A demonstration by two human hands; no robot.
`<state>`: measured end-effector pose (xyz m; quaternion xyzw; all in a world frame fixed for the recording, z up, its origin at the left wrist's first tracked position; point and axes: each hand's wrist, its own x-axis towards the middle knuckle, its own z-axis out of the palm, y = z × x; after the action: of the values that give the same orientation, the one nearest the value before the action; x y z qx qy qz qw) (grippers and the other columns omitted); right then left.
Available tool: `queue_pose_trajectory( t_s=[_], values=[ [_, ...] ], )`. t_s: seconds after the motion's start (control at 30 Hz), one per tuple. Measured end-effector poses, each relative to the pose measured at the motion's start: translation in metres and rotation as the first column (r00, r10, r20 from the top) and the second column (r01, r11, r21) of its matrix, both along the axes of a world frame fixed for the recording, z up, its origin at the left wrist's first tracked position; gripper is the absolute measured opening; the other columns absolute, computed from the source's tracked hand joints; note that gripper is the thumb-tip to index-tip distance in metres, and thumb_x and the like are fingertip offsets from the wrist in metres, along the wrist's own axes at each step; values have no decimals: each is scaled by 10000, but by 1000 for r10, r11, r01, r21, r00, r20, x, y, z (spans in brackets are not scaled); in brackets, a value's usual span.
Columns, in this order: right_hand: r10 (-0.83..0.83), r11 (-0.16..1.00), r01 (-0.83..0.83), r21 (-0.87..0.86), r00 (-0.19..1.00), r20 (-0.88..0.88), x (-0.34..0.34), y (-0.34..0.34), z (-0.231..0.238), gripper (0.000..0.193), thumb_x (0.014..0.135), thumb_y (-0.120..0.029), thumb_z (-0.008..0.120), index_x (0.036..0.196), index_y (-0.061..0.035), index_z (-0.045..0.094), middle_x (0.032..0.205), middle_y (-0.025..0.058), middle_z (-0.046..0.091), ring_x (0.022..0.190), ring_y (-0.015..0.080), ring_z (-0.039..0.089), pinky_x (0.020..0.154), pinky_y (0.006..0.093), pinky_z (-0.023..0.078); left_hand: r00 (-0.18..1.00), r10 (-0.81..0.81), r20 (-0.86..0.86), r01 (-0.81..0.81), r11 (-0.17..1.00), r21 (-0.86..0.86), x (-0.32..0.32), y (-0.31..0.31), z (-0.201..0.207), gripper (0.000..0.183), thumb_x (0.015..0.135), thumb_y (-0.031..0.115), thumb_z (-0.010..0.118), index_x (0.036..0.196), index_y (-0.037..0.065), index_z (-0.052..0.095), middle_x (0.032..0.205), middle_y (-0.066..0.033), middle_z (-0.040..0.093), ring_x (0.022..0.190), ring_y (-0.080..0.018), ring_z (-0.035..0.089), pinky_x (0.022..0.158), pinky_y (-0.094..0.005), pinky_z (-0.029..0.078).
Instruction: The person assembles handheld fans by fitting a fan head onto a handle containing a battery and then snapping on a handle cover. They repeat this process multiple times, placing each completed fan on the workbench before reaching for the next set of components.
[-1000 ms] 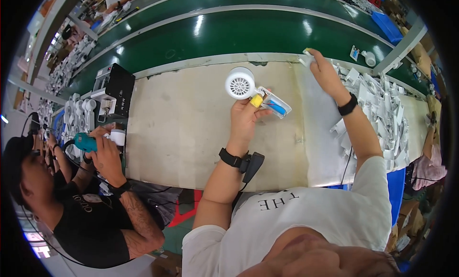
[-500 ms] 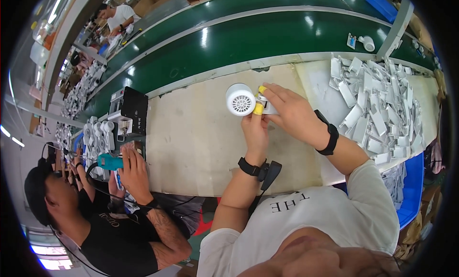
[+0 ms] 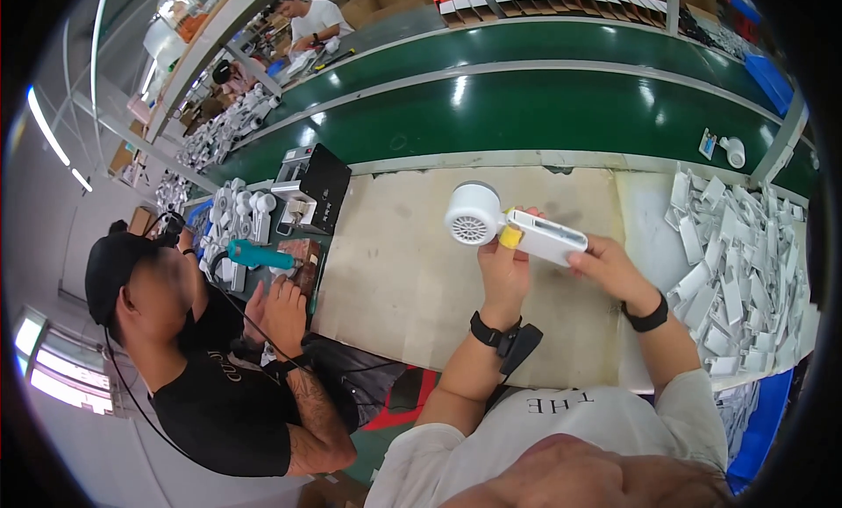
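A white handheld fan (image 3: 472, 217), with a round grilled head and a flat handle, is held up over the worktable. My left hand (image 3: 504, 275) is closed around the neck where head and handle meet, its thumb wrapped in yellow. On the far right end of the handle, my right hand (image 3: 607, 267) grips with thumb and fingers. The handle (image 3: 548, 238) points right and slightly toward me, showing a long slot along its upper side. Some fingers behind the handle are hidden.
White plastic shells (image 3: 737, 280) are heaped at the right, above a blue bin (image 3: 765, 420). A co-worker (image 3: 228, 376) sits at my left by a teal electric tool (image 3: 260, 254) and a black machine (image 3: 316, 188). A green conveyor (image 3: 526, 113) runs behind the table.
My right hand has moved from the neck to the end of the handle, which now shows. The view has shifted left. The co-worker's hands and the teal tool have changed position.
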<state>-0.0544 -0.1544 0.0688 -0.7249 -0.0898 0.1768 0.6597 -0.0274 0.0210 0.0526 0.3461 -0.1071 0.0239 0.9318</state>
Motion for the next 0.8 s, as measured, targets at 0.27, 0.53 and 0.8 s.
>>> queue_pose_trajectory(
  t_s=[0.27, 0.53, 0.8],
  values=[
    [-119, 989, 143, -27, 899, 422, -22, 21, 23, 290, 819, -279, 616, 948, -20, 608, 746, 55, 563, 651, 117, 491, 610, 269, 415, 998, -67, -3, 66, 991, -117, -16, 4, 19, 299, 855, 110, 570, 1116, -14, 492, 1070, -161, 572, 1013, -290, 565, 919, -413, 446],
    [-47, 951, 211, -226, 822, 567, -4, 26, 0, 316, 770, -329, 654, 797, -21, 585, 647, 146, 551, 585, 264, 537, 575, 331, 433, 1000, 3, 17, -5, 994, 106, -3, 9, 11, 307, 866, 229, 570, 1085, 22, 511, 1023, -109, 565, 968, -249, 554, 894, -400, 442],
    [-285, 917, 377, -129, 847, 448, -14, 23, 19, 343, 818, -310, 619, 871, 21, 549, 730, 118, 554, 634, 234, 534, 587, 318, 433, 1000, 28, -5, -28, 998, 49, 0, -5, 3, 342, 890, 234, 553, 1153, 31, 475, 1119, -111, 547, 1030, -250, 540, 918, -394, 438]
  ],
)
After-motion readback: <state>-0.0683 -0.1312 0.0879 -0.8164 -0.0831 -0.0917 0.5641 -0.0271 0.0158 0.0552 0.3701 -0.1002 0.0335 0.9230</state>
